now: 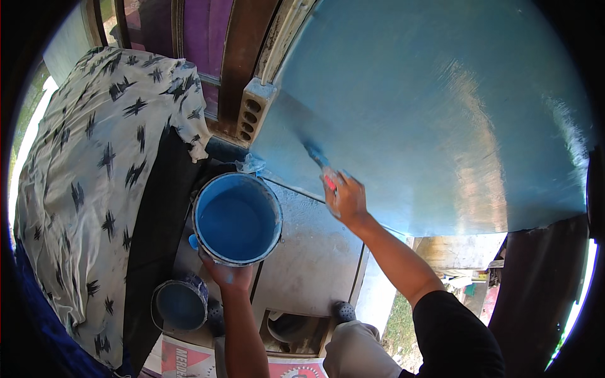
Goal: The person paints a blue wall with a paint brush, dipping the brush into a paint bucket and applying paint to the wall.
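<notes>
My right hand (344, 193) grips the handle of a paintbrush (315, 153), whose dark bristles are at the blue painted wall (378, 118); a bit of red shows between the fingers. Blue paint smears mark the hand. My left hand (229, 273) supports a round bucket (238, 261) from below at its near side, with its fingers partly hidden beneath. Blue paint (238, 222) lies inside the bucket. Glossy streaks shine on the wall to the right of the brush.
A second bucket (182, 304) of bluish liquid stands low on the left. Patterned cloth (104, 156) drapes over something dark at left. A vent block (253, 115) adjoins the wall corner and door frame. Tiles (307, 255) lie below, with my shoe (344, 312) near a framed opening (295, 333).
</notes>
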{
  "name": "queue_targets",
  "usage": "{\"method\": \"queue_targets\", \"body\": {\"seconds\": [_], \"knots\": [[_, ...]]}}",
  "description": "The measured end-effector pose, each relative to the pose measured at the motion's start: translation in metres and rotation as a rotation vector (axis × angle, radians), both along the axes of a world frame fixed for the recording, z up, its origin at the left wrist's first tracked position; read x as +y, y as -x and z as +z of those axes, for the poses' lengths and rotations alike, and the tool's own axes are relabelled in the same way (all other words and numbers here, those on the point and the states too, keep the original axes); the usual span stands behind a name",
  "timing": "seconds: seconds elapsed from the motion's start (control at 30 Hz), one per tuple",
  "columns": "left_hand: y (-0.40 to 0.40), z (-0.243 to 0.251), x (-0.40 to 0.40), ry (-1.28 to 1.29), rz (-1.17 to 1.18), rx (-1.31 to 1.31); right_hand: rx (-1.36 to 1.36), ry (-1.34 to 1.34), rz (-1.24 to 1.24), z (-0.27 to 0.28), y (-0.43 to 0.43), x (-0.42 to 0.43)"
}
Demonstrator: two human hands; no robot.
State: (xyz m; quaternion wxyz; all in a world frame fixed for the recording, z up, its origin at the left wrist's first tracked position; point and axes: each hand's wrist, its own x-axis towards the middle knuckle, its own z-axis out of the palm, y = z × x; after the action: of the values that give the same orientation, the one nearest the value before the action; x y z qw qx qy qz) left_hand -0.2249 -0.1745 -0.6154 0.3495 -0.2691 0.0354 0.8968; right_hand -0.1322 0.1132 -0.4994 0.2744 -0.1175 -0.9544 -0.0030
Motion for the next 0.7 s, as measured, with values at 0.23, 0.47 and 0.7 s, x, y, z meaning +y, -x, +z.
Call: {"method": "queue_targets", "body": {"seconds": [0.23,0.47,0.7], "knots": [[0.008,0.002,-0.001,-0.015,-0.017,0.051,0.209,-0.207,0.031,0.02,-0.008,-0.033],[0.022,0.005,0.009,-0.008,-0.093,0.097,-0.238,0.262,-0.075,-0.099,-0.007,-0.011],[0.026,0.005,0.001,0.015,-0.104,0.094,-0.057,0.131,-0.062,-0.039,0.021,0.01]]}}
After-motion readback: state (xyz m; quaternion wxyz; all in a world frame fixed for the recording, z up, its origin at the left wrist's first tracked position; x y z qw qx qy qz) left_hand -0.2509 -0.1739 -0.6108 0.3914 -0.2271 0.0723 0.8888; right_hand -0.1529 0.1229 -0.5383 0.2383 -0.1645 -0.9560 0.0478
